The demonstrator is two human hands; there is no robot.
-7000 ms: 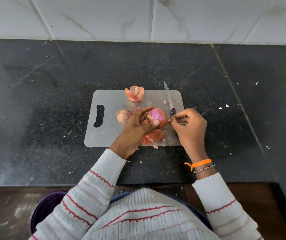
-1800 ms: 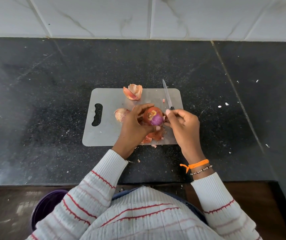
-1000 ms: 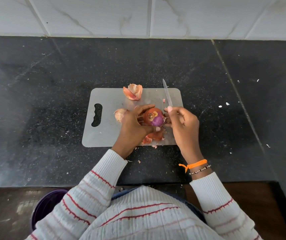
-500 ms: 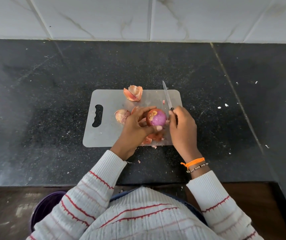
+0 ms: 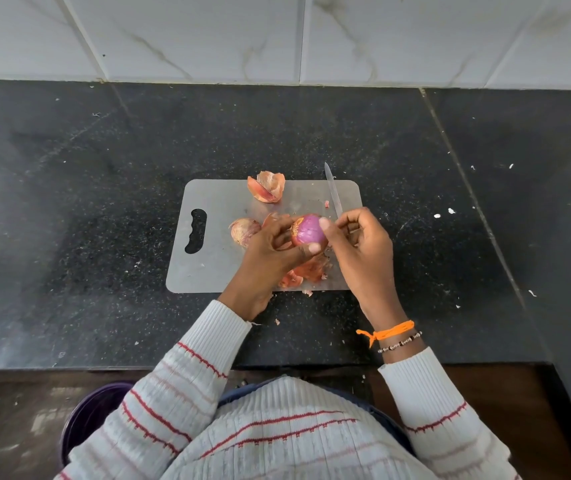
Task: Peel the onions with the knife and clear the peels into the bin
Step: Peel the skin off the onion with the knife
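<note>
Your left hand [image 5: 270,252] grips the mostly peeled purple onion [image 5: 306,230], fingers curled round its near and left sides, holding it above the pale grey plastic cutting board [image 5: 208,271]. Your right hand [image 5: 362,251] grips the thin steel-bladed knife [image 5: 333,190]; the handle is hidden in the palm, and the blade points away from you past your fingers. The right thumb touches the onion's right side. A patch of orange-brown skin remains on the onion's left end.

Just left of your left hand lies a second onion in dry papery skin [image 5: 244,231], on the board. Beyond both hands, a curled orange peel [image 5: 266,187] sits at the board's far edge. Under and between your hands lies a heap of reddish peels [image 5: 308,270]. Near your left elbow, below the black speckled stone counter [image 5: 87,202], a dark purple round bin [image 5: 92,417] is partly visible
</note>
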